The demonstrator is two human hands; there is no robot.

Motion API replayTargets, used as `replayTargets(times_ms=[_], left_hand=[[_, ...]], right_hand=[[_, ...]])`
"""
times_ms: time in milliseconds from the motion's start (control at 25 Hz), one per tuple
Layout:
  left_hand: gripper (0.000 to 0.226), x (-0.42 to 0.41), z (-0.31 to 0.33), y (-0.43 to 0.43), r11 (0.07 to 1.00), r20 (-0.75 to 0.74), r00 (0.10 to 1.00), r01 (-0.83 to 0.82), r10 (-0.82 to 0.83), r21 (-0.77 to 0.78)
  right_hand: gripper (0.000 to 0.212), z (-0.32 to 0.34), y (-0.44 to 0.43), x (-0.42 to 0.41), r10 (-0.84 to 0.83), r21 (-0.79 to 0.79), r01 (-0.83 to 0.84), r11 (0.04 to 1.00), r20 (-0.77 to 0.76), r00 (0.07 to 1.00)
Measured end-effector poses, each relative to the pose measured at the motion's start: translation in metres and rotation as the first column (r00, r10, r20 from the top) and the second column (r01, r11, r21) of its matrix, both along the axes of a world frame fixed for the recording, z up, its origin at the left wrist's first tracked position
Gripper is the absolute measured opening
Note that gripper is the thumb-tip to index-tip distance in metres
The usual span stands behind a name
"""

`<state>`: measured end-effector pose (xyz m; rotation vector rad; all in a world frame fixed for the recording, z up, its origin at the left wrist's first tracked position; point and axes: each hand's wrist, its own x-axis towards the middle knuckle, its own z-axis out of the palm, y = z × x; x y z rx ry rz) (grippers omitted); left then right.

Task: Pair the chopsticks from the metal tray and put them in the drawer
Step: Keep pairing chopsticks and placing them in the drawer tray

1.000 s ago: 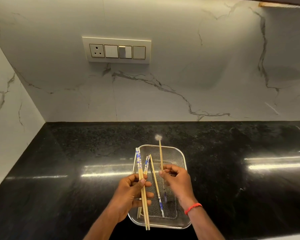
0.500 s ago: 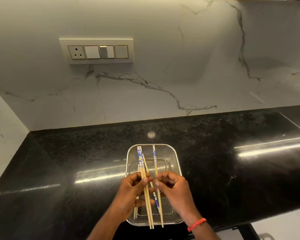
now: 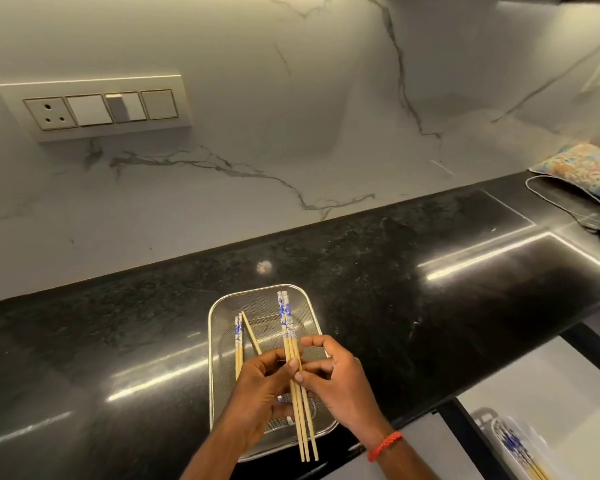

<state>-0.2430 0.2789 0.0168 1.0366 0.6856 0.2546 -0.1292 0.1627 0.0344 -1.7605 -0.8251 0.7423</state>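
Note:
A metal mesh tray (image 3: pixel 219 344) sits on the black counter in front of me. Both hands hold a bundle of bamboo chopsticks with blue-and-white patterned tops (image 3: pixel 286 320) above the tray. My left hand (image 3: pixel 257 396) grips the bundle at mid-length, thumb on top. My right hand (image 3: pixel 333 375) pinches the same sticks from the right. A few loose chopsticks (image 3: pixel 239 341) lie in the tray's left side, partly hidden by my left hand. At the bottom right an open drawer holds a white organiser (image 3: pixel 520 445) with several matching chopsticks.
The black granite counter (image 3: pixel 430 271) runs along a white marble wall with a switch plate (image 3: pixel 97 110). At the far right a patterned cloth (image 3: pixel 582 169) and a white cable (image 3: pixel 561 199) rest on the counter.
The chopstick from my right hand has joined the ones in my left, so both hands now hold one bundle. My view has swung right, revealing the open drawer.

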Motion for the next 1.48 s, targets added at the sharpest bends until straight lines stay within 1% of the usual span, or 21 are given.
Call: replayTargets(times_ms=[120, 320, 440, 560, 640, 760, 880, 960, 1120, 1240, 1360, 1480], left_hand=[[0.023, 0.007, 0.002, -0.009, 1.0, 0.002, 1.0, 0.026, -0.026, 0.004], [0.024, 0.015, 0.004, -0.025, 0.997, -0.024, 0.997, 0.07, -0.071, -0.027], [0.024, 0.028, 0.008, -0.039, 0.993, -0.039, 0.993, 0.106, -0.109, -0.056], [0.023, 0.045, 0.009, -0.056, 0.98, -0.048, 0.983, 0.171, -0.176, -0.1], [0.024, 0.055, 0.01, -0.071, 0.969, -0.047, 0.975, 0.212, -0.219, -0.127], [0.026, 0.07, 0.01, -0.098, 0.955, -0.049, 0.961, 0.264, -0.273, -0.138], [0.03, 0.088, 0.008, -0.125, 0.945, -0.067, 0.948, 0.303, -0.313, -0.123], [0.032, 0.1, 0.009, -0.146, 0.943, -0.087, 0.941, 0.319, -0.327, -0.092], [0.034, 0.118, 0.011, -0.184, 0.943, -0.112, 0.938, 0.332, -0.328, 0.013], [0.032, 0.13, 0.011, -0.216, 0.937, -0.111, 0.938, 0.338, -0.328, 0.09], [0.033, 0.139, 0.012, -0.248, 0.929, -0.097, 0.941, 0.336, -0.324, 0.156], [0.026, 0.147, 0.012, -0.273, 0.938, -0.083, 0.951, 0.307, -0.297, 0.16]], right_hand=[[0.05, -0.002, -0.011, 0.004, -0.026, 0.023, 0.027, 0.999, -0.012, 1.0], [0.06, -0.001, -0.032, 0.011, -0.017, 0.027, 0.017, 0.999, -0.024, 1.0], [0.063, 0.002, -0.051, 0.017, -0.064, 0.043, 0.066, 0.997, -0.039, 0.997], [0.07, 0.0, -0.075, 0.028, -0.118, 0.021, 0.121, 0.992, -0.107, 0.987], [0.075, -0.002, -0.095, 0.033, -0.116, 0.017, 0.119, 0.993, -0.143, 0.983], [0.082, -0.005, -0.122, 0.037, -0.128, 0.031, 0.135, 0.99, -0.16, 0.979], [0.079, -0.009, -0.149, 0.047, -0.196, 0.042, 0.21, 0.977, -0.216, 0.956], [0.079, -0.009, -0.172, 0.055, -0.226, 0.022, 0.237, 0.971, -0.237, 0.945], [0.079, -0.01, -0.215, 0.069, -0.238, -0.029, 0.237, 0.971, -0.187, 0.953], [0.074, -0.011, -0.245, 0.076, -0.278, -0.01, 0.283, 0.959, -0.226, 0.934], [0.066, -0.011, -0.272, 0.083, -0.35, 0.022, 0.372, 0.928, -0.295, 0.889], [0.059, -0.01, -0.292, 0.095, -0.398, 0.032, 0.422, 0.906, -0.273, 0.876]])
